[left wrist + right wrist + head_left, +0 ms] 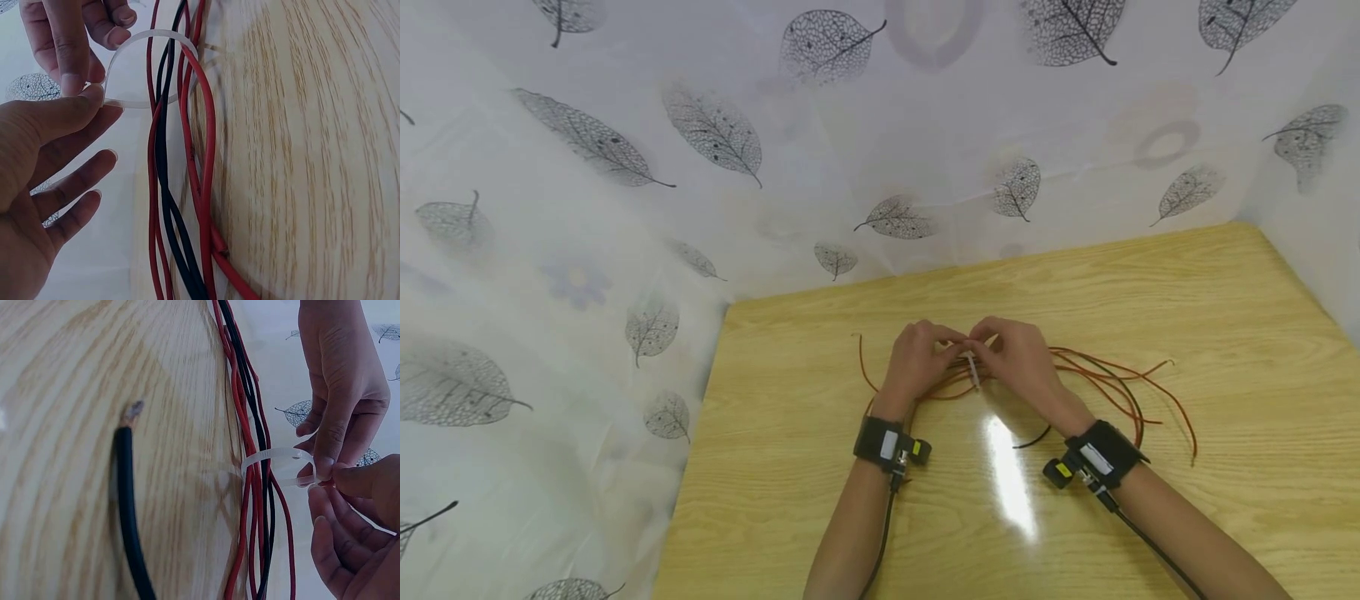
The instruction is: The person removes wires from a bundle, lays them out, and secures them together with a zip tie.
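A clear white cable tie (140, 35) is bent into a loop round a bundle of red wires (209, 119) and black wires (161, 137). My left hand (917, 358) pinches the tie's ends between thumb and index finger, its other fingers loosely spread. Facing it, my right hand (1018, 358) pinches at the same spot, fingertips against those of the left. In the right wrist view the loop (272, 453) stands wide around the wires, its joining point hidden under the fingertips (322, 478).
Loose red wire ends (1180, 408) fan out to the right on the wood-grain table (775, 483). One black wire (128, 500) with a bare copper end lies nearer me. A leaf-print sheet (925, 150) rises behind the table and at its sides.
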Demonstrator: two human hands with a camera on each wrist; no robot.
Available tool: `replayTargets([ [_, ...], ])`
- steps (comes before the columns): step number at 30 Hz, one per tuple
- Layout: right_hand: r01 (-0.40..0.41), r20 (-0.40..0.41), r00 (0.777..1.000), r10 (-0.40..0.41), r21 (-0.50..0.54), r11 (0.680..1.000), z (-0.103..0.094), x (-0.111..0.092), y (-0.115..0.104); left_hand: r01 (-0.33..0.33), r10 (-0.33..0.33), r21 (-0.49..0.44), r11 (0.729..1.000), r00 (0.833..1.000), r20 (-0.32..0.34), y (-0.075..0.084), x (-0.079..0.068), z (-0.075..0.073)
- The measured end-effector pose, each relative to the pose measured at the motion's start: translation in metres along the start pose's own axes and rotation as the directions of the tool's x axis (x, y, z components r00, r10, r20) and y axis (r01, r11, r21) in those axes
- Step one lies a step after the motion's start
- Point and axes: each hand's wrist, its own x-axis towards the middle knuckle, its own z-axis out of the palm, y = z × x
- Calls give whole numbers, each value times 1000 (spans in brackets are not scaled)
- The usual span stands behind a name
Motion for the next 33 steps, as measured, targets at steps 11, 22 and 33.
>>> replayTargets([
  [11,34,2,999,-34,5,999,2,0,6,10,-10,-13,1000,1000,14,-1,0,1],
  [22,109,50,993,-106,-54,993,3,1,7,8,-8,6,1000,1000,27,0,0,2],
  [33,116,57,992,-113,-41,992,5,0,7,8,-10,32,999,999,42,2,1,1],
])
